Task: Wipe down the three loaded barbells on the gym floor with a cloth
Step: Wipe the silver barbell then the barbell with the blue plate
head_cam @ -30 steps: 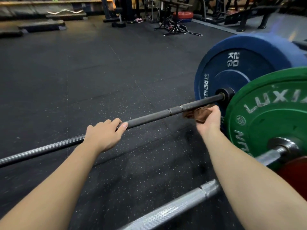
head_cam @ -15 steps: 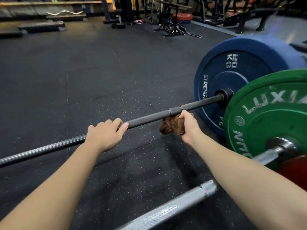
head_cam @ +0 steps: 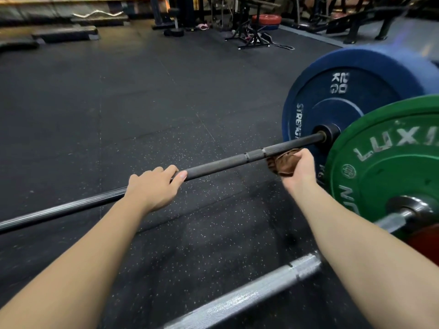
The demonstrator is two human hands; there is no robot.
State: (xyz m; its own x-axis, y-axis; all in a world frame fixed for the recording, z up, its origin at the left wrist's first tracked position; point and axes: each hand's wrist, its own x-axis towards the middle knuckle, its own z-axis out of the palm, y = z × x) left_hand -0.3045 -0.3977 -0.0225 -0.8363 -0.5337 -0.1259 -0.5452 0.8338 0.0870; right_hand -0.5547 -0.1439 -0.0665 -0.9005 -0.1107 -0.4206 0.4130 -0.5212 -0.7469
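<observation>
The dark barbell (head_cam: 225, 162) lay on the rubber floor (head_cam: 118, 103), running from the lower left up to a blue plate (head_cam: 332, 103) marked 20 KG. The left hand (head_cam: 154, 186) gripped its shaft, fingers curled over the top and the thumb lying along the steel. The right hand (head_cam: 298, 169) clutched a bunched brown cloth (head_cam: 280, 162) against the near side of the shaft, close to the collar.

A silver barbell (head_cam: 237, 302) lay nearer the person, carrying a green plate (head_cam: 392, 167). A red plate (head_cam: 425, 243) showed at the right edge; which bar it belonged to could not be told.

The loaded bar was probably far too heavy to shift by accident, though it could roll on its plates, so a steadying grip mid-shaft seemed sensible. The steel was rigid, and its knurled stretches would likely snag soft fabric. The cloth was light and limp, so it would wipe best wrapped around the shaft and squeezed, not dabbed. The plates' broad faces would suit a flattened cloth.
</observation>
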